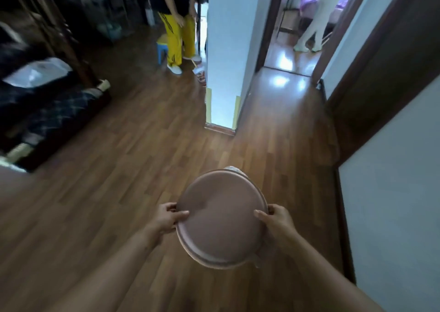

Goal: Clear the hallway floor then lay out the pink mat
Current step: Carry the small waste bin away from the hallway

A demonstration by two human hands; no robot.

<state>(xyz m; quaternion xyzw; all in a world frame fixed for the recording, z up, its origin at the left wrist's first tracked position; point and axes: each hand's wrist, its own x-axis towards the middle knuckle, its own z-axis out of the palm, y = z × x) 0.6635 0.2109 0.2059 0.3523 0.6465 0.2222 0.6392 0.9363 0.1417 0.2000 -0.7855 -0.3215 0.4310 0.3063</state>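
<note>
— Forearms nearest the lens, bare. Beyond them, clamped onto opposite sides of a round stool seat (pixel 221 219): left hand (pixel 166 219) and right hand (pixel 277 219), thumbs laid over the top, fingers curled under the rim.

— Lifted or standing?

— Could not tell. Held over the hallway floor (pixel 133 157), nearer the right-hand wall.

— Progress?

— Judged early. Clearing under way, stool not yet put aside. Spotted no pink mat anywhere, so laying it out left entirely to do.

— Materials?

— Looked smooth and matte on the seat: dusty pink-brown, circular, with a raised lip, and what seemed a leg glimpsed beneath. Underfoot, glossy reddish wood-grain planks, streaked with glare toward the far doorway. Ahead, a plain white wall end (pixel 222 50), corners edged low down with yellowish strips.
</note>
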